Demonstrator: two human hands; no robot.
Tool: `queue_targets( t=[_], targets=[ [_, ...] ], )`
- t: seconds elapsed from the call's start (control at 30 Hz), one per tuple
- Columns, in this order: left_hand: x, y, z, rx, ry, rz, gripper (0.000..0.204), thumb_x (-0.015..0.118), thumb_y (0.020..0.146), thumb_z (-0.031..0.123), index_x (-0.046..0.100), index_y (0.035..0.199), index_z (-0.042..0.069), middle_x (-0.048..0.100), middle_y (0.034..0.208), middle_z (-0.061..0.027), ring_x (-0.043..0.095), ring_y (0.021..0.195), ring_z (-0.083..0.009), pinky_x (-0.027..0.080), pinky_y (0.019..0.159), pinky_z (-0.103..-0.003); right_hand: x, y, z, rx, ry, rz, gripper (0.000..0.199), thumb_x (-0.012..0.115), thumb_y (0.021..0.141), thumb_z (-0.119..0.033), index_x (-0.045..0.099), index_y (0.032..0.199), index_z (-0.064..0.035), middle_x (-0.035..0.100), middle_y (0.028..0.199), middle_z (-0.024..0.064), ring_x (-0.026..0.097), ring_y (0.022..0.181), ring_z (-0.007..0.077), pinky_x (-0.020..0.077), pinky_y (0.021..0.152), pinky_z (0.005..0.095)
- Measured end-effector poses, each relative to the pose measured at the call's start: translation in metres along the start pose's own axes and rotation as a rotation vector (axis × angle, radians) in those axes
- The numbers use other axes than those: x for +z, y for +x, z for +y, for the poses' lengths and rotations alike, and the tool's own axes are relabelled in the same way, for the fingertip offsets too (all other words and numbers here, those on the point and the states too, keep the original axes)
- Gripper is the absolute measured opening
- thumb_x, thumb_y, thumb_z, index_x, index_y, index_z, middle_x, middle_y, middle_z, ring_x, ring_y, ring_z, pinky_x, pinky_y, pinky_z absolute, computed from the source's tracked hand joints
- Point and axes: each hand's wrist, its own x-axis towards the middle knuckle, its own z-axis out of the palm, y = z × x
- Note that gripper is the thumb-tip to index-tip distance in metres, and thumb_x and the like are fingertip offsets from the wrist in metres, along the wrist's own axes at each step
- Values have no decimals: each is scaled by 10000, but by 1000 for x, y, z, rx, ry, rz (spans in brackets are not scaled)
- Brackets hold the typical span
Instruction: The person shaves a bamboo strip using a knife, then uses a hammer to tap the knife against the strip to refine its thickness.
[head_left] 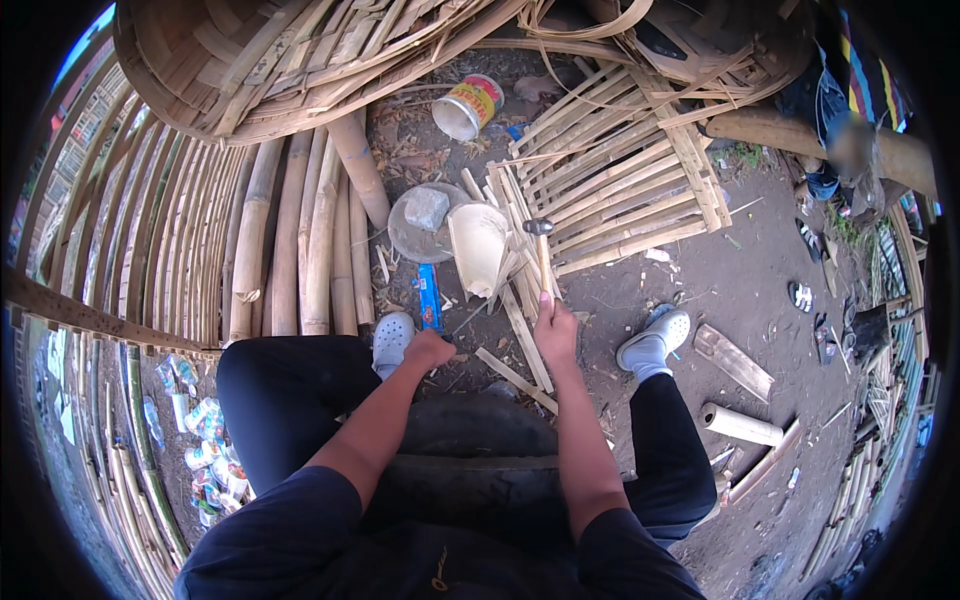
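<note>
My right hand [555, 330] is wrapped round the handle of a hammer [539, 227], whose metal head points away from me over a bundle of split bamboo strips [525, 335]. To its left, my left hand [430, 350] is closed near my left shoe; a thin dark line runs from it toward the strips, too fine to name. A broad curved piece of split bamboo [480, 247] lies ahead, between the hands. Just beyond the left hand is a blue packet [429, 295]. Behind it, a grey stone [427, 208] rests on a round grey slab [398, 240].
A slatted bamboo panel [620, 165] leans ahead right. Thick bamboo poles [310, 240] and a slatted bamboo frame [170, 220] stand left. Woven baskets [290, 60] overhang the far side. A yellow-red bucket [470, 105] lies tipped. Bamboo offcuts [740, 424] lie right.
</note>
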Motion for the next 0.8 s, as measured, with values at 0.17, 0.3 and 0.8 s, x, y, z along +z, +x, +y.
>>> queue_targets(
  t=[0.17, 0.3, 0.8],
  targets=[
    [3, -2, -5, -3, -21, -7, 478, 592, 719, 288, 664, 1065, -34, 640, 1123, -237, 617, 1073, -350, 490, 920, -401, -39, 25, -58, -208, 689, 238, 412, 478, 980, -366, 474, 744, -27, 434, 540, 26, 431, 457, 154, 344, 438, 298],
    [2, 6, 6, 25, -35, -55, 472, 592, 719, 285, 665, 1064, -27, 640, 1124, -236, 616, 1076, -348, 489, 920, -402, 13, -11, 39, -193, 531, 142, 413, 493, 963, -355, 484, 757, 3, 449, 563, 111, 466, 485, 241, 397, 480, 377],
    [12, 1, 11, 13, -42, -23, 366, 596, 701, 263, 695, 866, -48, 687, 905, -227, 684, 886, -325, 525, 791, -397, 35, -41, 67, 185, -164, -240, 494, 481, 961, -395, 636, 806, 48, 601, 725, 293, 615, 740, 464, 475, 687, 515]
  ],
)
